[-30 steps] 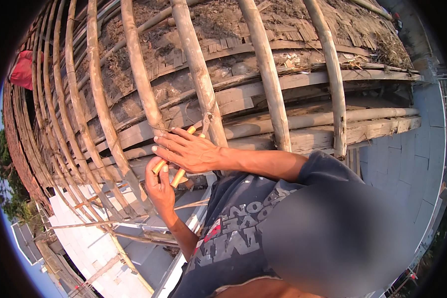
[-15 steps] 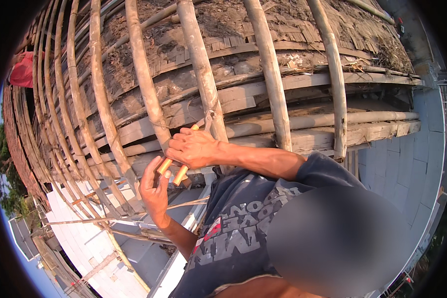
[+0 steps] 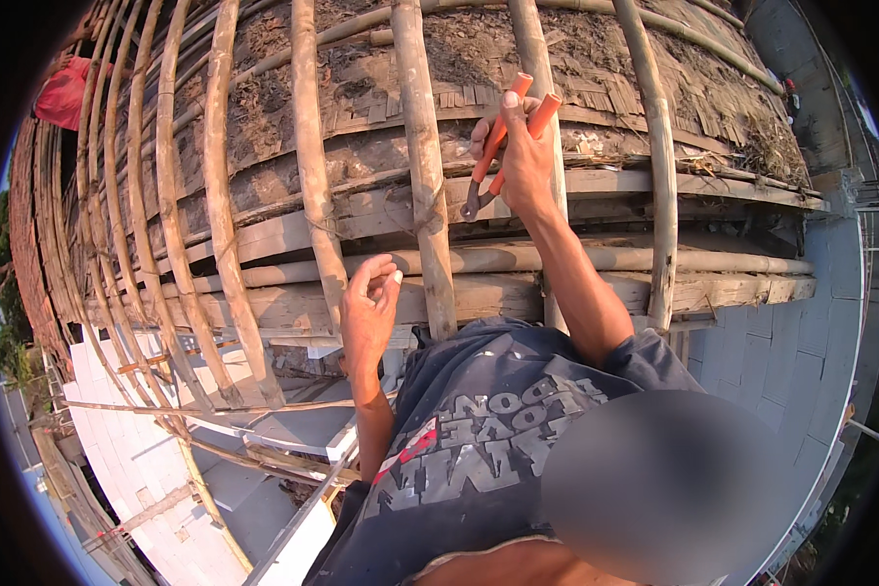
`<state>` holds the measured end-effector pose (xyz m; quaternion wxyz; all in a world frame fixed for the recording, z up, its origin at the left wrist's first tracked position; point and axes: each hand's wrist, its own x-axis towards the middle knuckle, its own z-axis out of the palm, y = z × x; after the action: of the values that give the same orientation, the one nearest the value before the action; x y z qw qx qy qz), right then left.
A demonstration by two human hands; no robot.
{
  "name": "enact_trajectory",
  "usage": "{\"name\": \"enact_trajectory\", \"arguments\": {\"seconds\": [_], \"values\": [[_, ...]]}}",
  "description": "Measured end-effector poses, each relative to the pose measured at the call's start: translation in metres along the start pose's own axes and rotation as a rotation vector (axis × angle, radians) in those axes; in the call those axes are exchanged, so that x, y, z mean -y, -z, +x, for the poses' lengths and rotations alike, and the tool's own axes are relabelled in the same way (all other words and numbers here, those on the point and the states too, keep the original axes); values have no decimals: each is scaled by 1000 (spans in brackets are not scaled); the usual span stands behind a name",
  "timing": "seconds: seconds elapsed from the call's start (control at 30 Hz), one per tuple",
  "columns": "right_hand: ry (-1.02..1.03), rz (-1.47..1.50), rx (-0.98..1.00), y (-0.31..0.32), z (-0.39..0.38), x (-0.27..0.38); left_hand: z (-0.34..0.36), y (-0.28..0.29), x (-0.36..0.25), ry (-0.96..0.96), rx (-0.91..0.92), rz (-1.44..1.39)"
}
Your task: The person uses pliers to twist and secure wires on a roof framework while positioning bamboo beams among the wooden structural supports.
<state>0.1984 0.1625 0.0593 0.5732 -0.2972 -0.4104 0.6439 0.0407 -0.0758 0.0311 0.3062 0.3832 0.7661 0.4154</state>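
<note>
My right hand [image 3: 523, 166] is raised in front of the poles, closed around a pair of pincers [image 3: 490, 176] with orange handles. The handle ends stick up above my fist, and the dark metal jaws point down to the left, apart from any pole. Lower and to the left, my left hand [image 3: 366, 317] hovers near a wooden pole [image 3: 428, 186]. Its fingers are loosely bent with the thumb apart, and I see nothing held in it. A thin tie is wound around that pole where it crosses the beams.
Several upright wooden poles [image 3: 308, 127] run over horizontal beams [image 3: 596, 293] and old woven matting [image 3: 596, 88]. Pale block walls [image 3: 781, 342] stand at the right and lower left. A person in red [image 3: 63, 93] is at the far left. Thin bamboo poles cross below my left arm.
My right hand has lifted the pincers away from the tied pole, up and to the right, turning the jaws downward. My left hand has moved right and a little up, apart from the pincers.
</note>
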Motion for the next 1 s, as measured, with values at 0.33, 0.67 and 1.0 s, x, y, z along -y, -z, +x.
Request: {"name": "enact_trajectory", "arguments": {"seconds": [0.33,0.67,1.0], "values": [[-13,22,-192,56,-42,10,54,-60,7,-469,-207,419],[10,40,-253,102,-51,29,58,-43,35,-507,-264,519],[59,-1028,-184,153,-65,68,50,-40,66,-558,-8,617]]}}
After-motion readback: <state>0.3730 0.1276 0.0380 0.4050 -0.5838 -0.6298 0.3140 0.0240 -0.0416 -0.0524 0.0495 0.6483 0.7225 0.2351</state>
